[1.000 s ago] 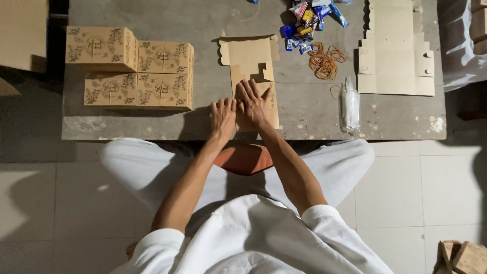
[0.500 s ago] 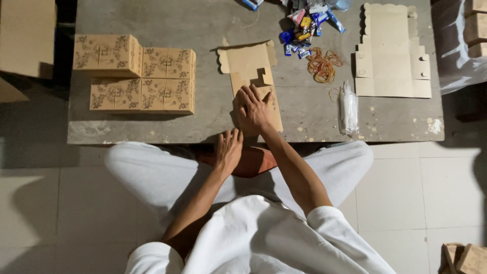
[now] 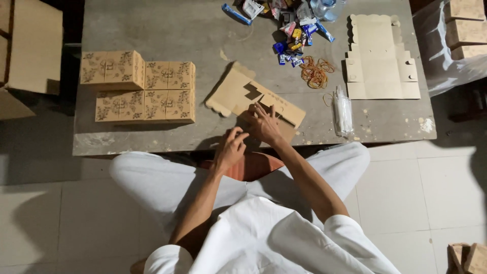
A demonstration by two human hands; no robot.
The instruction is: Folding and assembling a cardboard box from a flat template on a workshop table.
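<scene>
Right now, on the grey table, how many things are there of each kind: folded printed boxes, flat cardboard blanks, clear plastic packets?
folded printed boxes: 4, as far as the seams show
flat cardboard blanks: 2, one lying at the far right, one under the hands
clear plastic packets: 1
Total: 7

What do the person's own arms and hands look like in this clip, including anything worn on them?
Both arms are bare from above the elbow down. Short white sleeves of a loose white top end at the upper arms. The left hand and right hand are bare: no gloves, and no watch, ring or wristband that I can make out.
</scene>
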